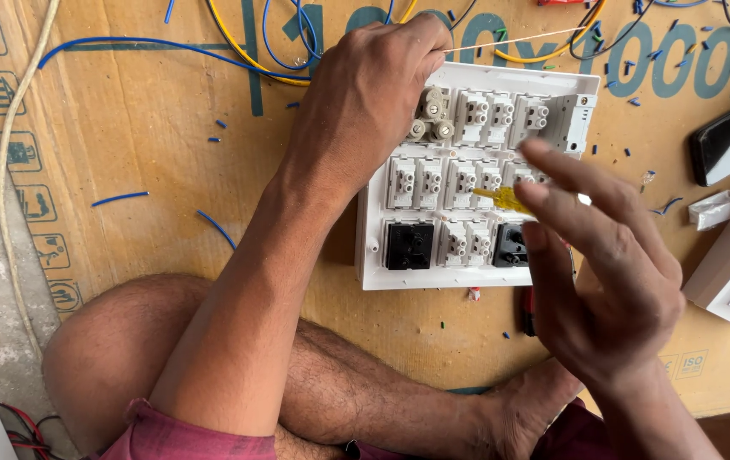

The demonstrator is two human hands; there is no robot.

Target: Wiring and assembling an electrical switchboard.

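Switch plate [373, 255] lies face down on cardboard [126, 128], center-right of frame, backs of the modules up: white ones in three rows, two black ones [407, 245] in the bottom row.

L hand [365, 94] is at the plate's upper-left corner, fingers curled down and pinching a thin pale wire [509, 39] that runs off toward upper right. Grip looks closed on the wire, fingertips right by the round-terminal module [435, 115] (tips themselves partly hidden behind the knuckles).

R hand [603, 281] hovers over the plate's right side, lower right of frame. Thumb and a finger pinch a small yellow tool [501, 198], prob. a tester screwdriver; other fingers [569, 170] spread loose. Tool tip points left at the middle row, near but I can't tell if it touches a terminal.

Risks, as I judge it:
- Wire is thin and taut; a tug by the L hand could pull it out of the terminal before the screw bites.
- Tool held only by a light pinch, so it may slip off a screw head and skid across neighbouring modules.
- Plate isn't pinned by either palm; pressing w/ the tool could shift it on the cardboard.
- Blue offcuts [120, 198] and loose blue/yellow wires [246, 60] litter the upper part, easy to snag or mix up.

Rel. to fingers: plate's top-left corner is under the L fingertips, its right edge under the R hand, wire betw. L fingertips.
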